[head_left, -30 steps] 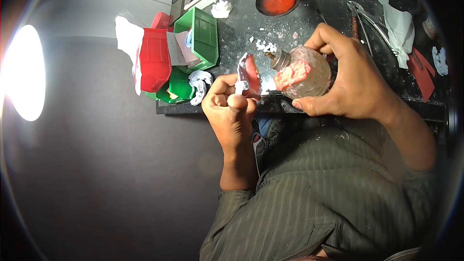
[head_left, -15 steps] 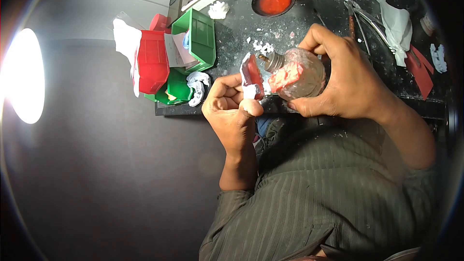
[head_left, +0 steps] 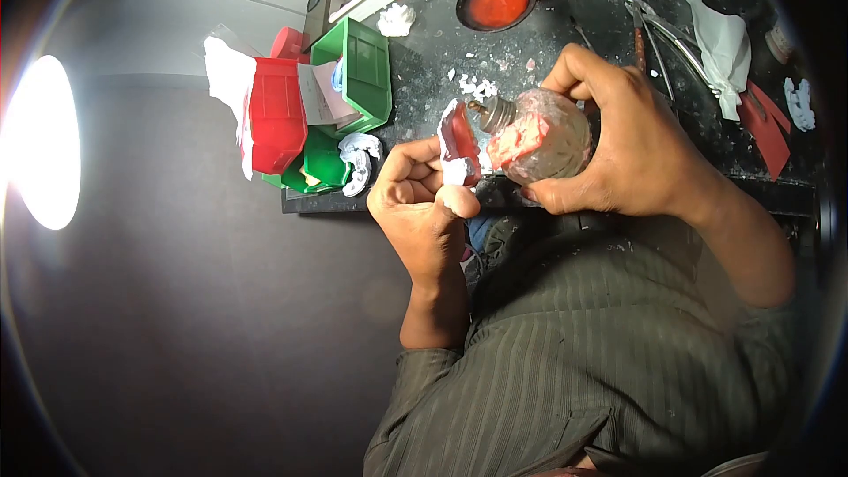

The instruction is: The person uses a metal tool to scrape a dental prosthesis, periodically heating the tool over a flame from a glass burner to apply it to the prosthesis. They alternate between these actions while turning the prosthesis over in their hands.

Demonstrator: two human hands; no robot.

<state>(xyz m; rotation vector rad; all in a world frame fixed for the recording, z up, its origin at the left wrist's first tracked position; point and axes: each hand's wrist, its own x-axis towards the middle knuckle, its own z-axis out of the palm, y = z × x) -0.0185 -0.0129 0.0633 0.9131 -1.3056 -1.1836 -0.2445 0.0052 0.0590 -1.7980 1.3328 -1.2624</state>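
My left hand [head_left: 422, 190] pinches a small curved piece [head_left: 459, 143], white at its edges and pink-red inside, held upright over the table's front edge. My right hand [head_left: 609, 146] is wrapped round a rounded glass bottle [head_left: 565, 137], tilted so that its metal neck [head_left: 497, 113] points left at the curved piece. Pink material [head_left: 519, 143] shows on the bottle's near side. The neck's tip is very close to the piece; whether they touch I cannot tell.
On the black table [head_left: 424, 62] lie white crumbs [head_left: 477, 86]. Behind stands a pan of red material [head_left: 497, 3]. Green [head_left: 367, 71] and red bins [head_left: 279, 115] are at left. Metal tools [head_left: 676, 35], white cloth [head_left: 720, 44] and red sheets [head_left: 767, 137] lie at right.
The view has shifted very slightly. Both hands keep their grips, and the curved piece has turned a little, showing more of its red inside.
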